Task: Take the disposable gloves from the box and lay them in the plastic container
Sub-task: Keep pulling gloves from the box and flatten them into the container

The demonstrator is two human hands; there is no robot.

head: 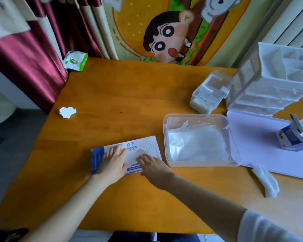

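Orange wooden worktop, seen from above.

Far right: white plastic drawer unit, standing at the worktop's back corner. Just in front of it, a flat lilac lid lies on the worktop.

Plastic container: clear, rectangular, open, touching the lid's left edge. Inside it, a loose layer of translucent disposable gloves covers most of the floor.

Box: flat, white and blue, lying face up just left of the container, near the front edge. There is an oval opening in the middle of its top face.

Left hand: palm down on the left half of the box, fingers straight and slightly spread, pressing it flat.

Right hand: on the box's right half, between the left hand and the container, fingertips at the oval opening. The fingers are blurred; cannot tell whether they pinch a glove. This hand sits near the container's left wall but apart from it.

Small items:
- Small clear case, beside the drawer unit.
- Opened blue and white carton, on the lid.
- Folded white piece, at the lid's front edge.
- Green wipes pack, back left corner.
- Crumpled white tissue, left edge.
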